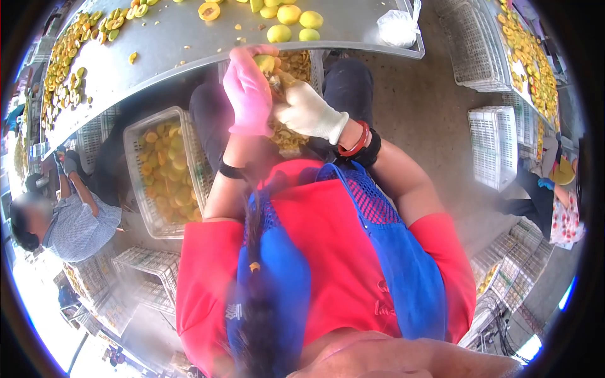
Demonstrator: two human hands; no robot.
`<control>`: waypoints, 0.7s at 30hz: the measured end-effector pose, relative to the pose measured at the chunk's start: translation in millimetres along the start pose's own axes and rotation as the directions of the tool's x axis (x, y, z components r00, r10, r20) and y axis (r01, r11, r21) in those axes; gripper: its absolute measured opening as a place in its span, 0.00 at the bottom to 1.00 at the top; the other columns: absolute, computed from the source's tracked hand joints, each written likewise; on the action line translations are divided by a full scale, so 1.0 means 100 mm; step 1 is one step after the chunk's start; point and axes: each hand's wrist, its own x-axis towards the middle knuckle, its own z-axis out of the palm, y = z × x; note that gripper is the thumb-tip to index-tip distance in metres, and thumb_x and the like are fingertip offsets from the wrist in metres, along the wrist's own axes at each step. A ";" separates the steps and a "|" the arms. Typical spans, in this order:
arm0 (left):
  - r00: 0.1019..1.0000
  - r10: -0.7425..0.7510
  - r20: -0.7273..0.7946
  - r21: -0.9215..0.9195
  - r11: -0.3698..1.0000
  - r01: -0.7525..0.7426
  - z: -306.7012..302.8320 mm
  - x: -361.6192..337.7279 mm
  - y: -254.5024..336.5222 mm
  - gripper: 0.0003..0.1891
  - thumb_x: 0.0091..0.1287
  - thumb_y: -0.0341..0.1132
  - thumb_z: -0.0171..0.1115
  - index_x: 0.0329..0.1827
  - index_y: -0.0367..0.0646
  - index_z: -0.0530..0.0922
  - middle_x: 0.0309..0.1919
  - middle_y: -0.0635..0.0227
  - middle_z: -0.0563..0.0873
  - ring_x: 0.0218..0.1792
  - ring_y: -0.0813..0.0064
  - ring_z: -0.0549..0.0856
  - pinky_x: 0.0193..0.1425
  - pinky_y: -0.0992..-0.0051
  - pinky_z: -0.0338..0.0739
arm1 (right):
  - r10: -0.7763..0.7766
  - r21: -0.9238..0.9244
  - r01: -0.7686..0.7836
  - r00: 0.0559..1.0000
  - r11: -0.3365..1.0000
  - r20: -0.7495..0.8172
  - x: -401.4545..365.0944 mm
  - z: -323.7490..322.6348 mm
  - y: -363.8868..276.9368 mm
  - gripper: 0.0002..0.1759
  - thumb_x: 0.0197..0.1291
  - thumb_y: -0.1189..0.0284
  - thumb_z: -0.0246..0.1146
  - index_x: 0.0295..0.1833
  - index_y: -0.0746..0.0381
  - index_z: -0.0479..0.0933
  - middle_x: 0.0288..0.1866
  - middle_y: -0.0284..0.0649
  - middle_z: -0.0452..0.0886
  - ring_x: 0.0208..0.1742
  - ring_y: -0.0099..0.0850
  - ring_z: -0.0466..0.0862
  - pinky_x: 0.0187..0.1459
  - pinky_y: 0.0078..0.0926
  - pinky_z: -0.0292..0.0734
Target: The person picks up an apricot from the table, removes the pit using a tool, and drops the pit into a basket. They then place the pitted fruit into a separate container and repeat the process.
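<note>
Gloved in pink, my left hand (pixel 249 91) is closed round a yellow-green fruit (pixel 265 63) just off the metal table's near edge. My right hand (pixel 309 108), in a white glove, touches the same fruit's near side; its fingers are curled round a small dark tool (pixel 275 85), mostly hidden. Below both hands, between my knees, a crate holds cut fruit pieces (pixel 291 140). Whole yellow fruits (pixel 288 14) lie on the table just beyond my hands.
The metal table (pixel 170 38) curves across the front, with cut halves (pixel 63 79) at left and a white plastic bag (pixel 397 28) at right. A crate of fruit (pixel 134 135) stands left of my legs. Other people sit at far left (pixel 82 220) and far right (pixel 565 214).
</note>
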 end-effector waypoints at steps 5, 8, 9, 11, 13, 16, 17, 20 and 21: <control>0.992 -0.124 0.009 0.001 0.992 0.124 0.00 0.05 0.11 0.41 0.78 0.67 0.34 0.39 0.34 0.82 0.33 0.61 0.87 0.34 0.73 0.85 0.45 0.74 0.80 | 0.124 -0.175 -0.118 0.992 0.977 0.020 -0.01 0.00 -0.07 0.22 0.55 0.74 0.65 0.54 0.72 0.71 0.37 0.60 0.83 0.43 0.60 0.84 0.43 0.47 0.81; 0.997 -0.073 0.015 0.007 0.997 0.073 -0.02 0.04 0.09 0.37 0.79 0.62 0.36 0.41 0.34 0.81 0.34 0.60 0.87 0.34 0.73 0.85 0.45 0.74 0.79 | 0.048 -0.091 -0.044 0.998 0.995 0.038 0.01 -0.04 -0.14 0.22 0.56 0.75 0.65 0.55 0.73 0.70 0.35 0.57 0.83 0.41 0.55 0.85 0.42 0.43 0.80; 0.999 -0.034 0.021 -0.021 0.999 0.034 -0.05 0.03 0.02 0.34 0.80 0.58 0.38 0.42 0.33 0.81 0.35 0.60 0.87 0.34 0.73 0.84 0.45 0.74 0.79 | 0.024 -0.095 -0.018 0.998 0.995 0.060 0.01 -0.07 -0.13 0.24 0.57 0.76 0.64 0.57 0.74 0.69 0.34 0.55 0.83 0.38 0.51 0.85 0.40 0.39 0.80; 0.999 0.043 0.028 -0.033 0.999 -0.042 -0.05 0.01 -0.01 0.30 0.81 0.53 0.40 0.44 0.32 0.80 0.36 0.60 0.87 0.34 0.73 0.84 0.45 0.75 0.78 | -0.012 -0.060 0.016 0.998 0.998 0.060 0.00 -0.05 -0.10 0.25 0.58 0.78 0.64 0.60 0.75 0.67 0.34 0.53 0.83 0.36 0.46 0.86 0.39 0.35 0.79; 0.992 0.120 0.031 -0.002 0.993 -0.120 -0.02 -0.03 -0.01 0.29 0.81 0.52 0.40 0.45 0.32 0.80 0.38 0.60 0.87 0.35 0.74 0.84 0.44 0.75 0.79 | -0.036 0.016 0.036 0.999 0.999 0.014 0.00 0.03 -0.07 0.26 0.58 0.79 0.64 0.61 0.75 0.66 0.36 0.53 0.83 0.38 0.43 0.87 0.39 0.33 0.79; 0.976 0.202 0.076 -0.034 0.979 -0.200 -0.01 0.00 0.00 0.27 0.82 0.49 0.40 0.45 0.32 0.80 0.41 0.61 0.87 0.36 0.74 0.85 0.44 0.75 0.79 | 0.007 -0.034 -0.005 0.998 0.999 0.057 -0.03 -0.06 -0.20 0.27 0.60 0.79 0.62 0.64 0.73 0.66 0.41 0.48 0.85 0.41 0.38 0.86 0.42 0.32 0.79; 0.982 0.166 0.086 -0.047 0.986 -0.162 -0.01 0.02 0.01 0.28 0.82 0.50 0.39 0.44 0.32 0.80 0.41 0.60 0.87 0.36 0.73 0.85 0.45 0.75 0.79 | 0.004 0.009 -0.005 0.998 1.000 0.069 -0.02 -0.05 -0.14 0.27 0.61 0.79 0.62 0.65 0.71 0.66 0.41 0.45 0.84 0.41 0.36 0.85 0.42 0.31 0.79; 0.992 0.029 0.126 -0.102 0.995 -0.016 -0.02 0.07 0.05 0.33 0.81 0.54 0.35 0.41 0.31 0.81 0.39 0.58 0.88 0.36 0.71 0.86 0.46 0.74 0.80 | 0.038 0.246 -0.056 0.996 0.968 0.076 0.01 -0.10 -0.22 0.15 0.62 0.74 0.58 0.54 0.67 0.73 0.33 0.49 0.82 0.32 0.41 0.83 0.39 0.37 0.79; 0.987 -0.037 0.153 -0.130 0.990 0.057 -0.05 0.09 0.06 0.35 0.80 0.55 0.34 0.40 0.30 0.81 0.39 0.58 0.88 0.35 0.70 0.86 0.46 0.73 0.80 | 0.194 0.306 -0.255 0.957 0.917 0.215 0.04 -0.19 -0.30 0.12 0.64 0.74 0.58 0.51 0.66 0.74 0.31 0.46 0.81 0.29 0.37 0.81 0.35 0.35 0.78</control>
